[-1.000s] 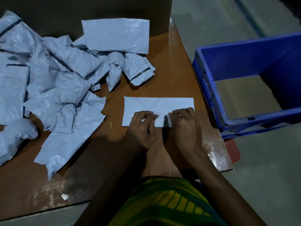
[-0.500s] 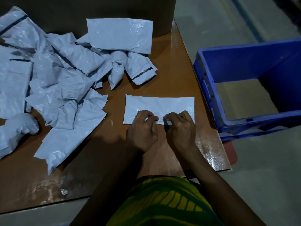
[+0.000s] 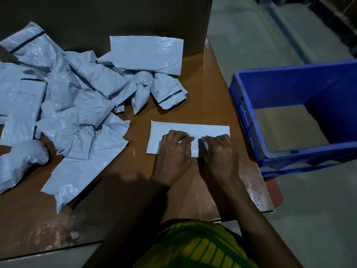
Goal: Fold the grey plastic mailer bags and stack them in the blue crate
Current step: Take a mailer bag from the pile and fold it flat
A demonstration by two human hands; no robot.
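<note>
Hands side by side: your left hand point(image 3: 174, 151) and your right hand point(image 3: 220, 153) rest on the folded mailer bag point(image 3: 185, 128), the fingers of both curled down at its near edge; your right hand pinches a small lip of the plastic up off the table point(image 3: 212, 84); your left hand grips the same edge just beside it, on the side away from the blue crate point(image 3: 249, 117). That bag lies flat as a long narrow strip on the table, just left of the blue crate and not touching it; the crate stands off the table, just beside the table's edge, its tan bottom in view. Well left of the crate, beyond the bag you hold, the heap of crumpled grey mailer bags point(image 3: 77, 105) spreads over the table; a flatter mailer bag point(image 3: 146, 53) lies on the heap's crate-side far corner, against a big brown box point(image 3: 116, 16); a red object point(image 3: 274, 192) shows below the crate's near corner, and I cannot tell what it is.
</note>
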